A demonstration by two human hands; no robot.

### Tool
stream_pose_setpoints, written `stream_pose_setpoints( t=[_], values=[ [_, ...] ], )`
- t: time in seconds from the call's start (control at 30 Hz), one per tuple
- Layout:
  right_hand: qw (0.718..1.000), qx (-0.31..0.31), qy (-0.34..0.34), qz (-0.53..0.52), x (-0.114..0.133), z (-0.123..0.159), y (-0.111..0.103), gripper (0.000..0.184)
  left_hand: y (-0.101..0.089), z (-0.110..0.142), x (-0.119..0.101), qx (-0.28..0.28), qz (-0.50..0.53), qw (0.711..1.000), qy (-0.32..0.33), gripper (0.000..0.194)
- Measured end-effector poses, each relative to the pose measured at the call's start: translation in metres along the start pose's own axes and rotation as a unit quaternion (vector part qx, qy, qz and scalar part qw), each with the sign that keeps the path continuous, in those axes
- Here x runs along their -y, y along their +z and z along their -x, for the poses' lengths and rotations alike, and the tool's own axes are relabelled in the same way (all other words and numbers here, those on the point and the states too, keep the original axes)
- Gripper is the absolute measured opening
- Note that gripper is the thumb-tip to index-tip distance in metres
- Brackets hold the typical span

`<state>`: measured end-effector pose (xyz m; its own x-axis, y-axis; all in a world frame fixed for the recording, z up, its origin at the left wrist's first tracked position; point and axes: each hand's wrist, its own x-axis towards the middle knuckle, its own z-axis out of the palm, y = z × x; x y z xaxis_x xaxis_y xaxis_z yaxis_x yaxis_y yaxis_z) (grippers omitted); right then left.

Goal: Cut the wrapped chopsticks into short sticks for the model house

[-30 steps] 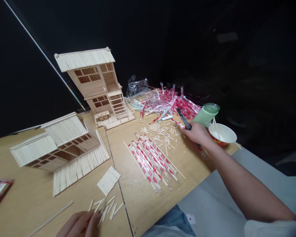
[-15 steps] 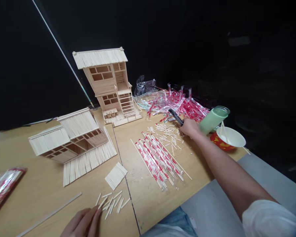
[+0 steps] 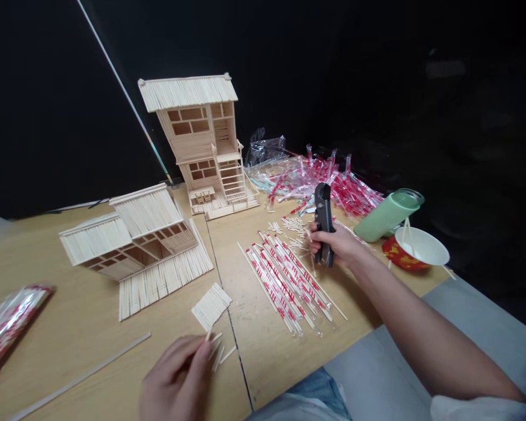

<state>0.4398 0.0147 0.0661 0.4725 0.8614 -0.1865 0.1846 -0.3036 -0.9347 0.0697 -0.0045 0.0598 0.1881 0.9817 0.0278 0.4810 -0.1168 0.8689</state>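
Left hand [image 3: 175, 374]: pinching a short stick [image 3: 208, 333], beside loose pieces [image 3: 228, 355] presumably grouped for easy reach; right hand [image 3: 344, 244]: wrapped around an upright black tool [image 3: 325, 219], likely for control.

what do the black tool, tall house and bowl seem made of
Tool: perhaps plastic or coated metal; smooth black, faint sheen. House: likely unpainted wood, matte; pale thin sticks show. Bowl: perhaps paper or plastic; smooth white inside, patterned red outside.

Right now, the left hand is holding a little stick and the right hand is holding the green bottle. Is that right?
Not quite: the head view shows the right hand holding a black hand tool instead. The left hand does hold a little stick.
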Motion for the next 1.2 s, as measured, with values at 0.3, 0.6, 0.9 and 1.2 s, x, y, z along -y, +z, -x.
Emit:
stream_pose_setpoints(
  t=[0.3, 0.6, 0.9, 1.2],
  values=[
    [0.968, 0.065, -0.02, -0.24, 0.018, 0.082, 0.094, 0.034, 0.096, -0.04, -0.039, 0.116, 0.324, 0.931, -0.123, 0.043],
    [0.958, 0.051, -0.045, -0.277, 0.017, 0.096, 0.109, 0.033, 0.093, -0.038, -0.04, 0.106, 0.311, 0.939, -0.108, 0.04],
    [0.972, -0.152, -0.076, 0.164, 0.01, 0.043, 0.025, 0.014, 0.063, -0.024, -0.027, 0.075, 0.236, 0.962, -0.114, 0.037],
    [0.909, -0.146, -0.016, 0.391, -0.016, 0.024, -0.037, 0.018, 0.047, -0.01, -0.008, 0.064, 0.212, 0.967, -0.126, 0.03]
  ],
)
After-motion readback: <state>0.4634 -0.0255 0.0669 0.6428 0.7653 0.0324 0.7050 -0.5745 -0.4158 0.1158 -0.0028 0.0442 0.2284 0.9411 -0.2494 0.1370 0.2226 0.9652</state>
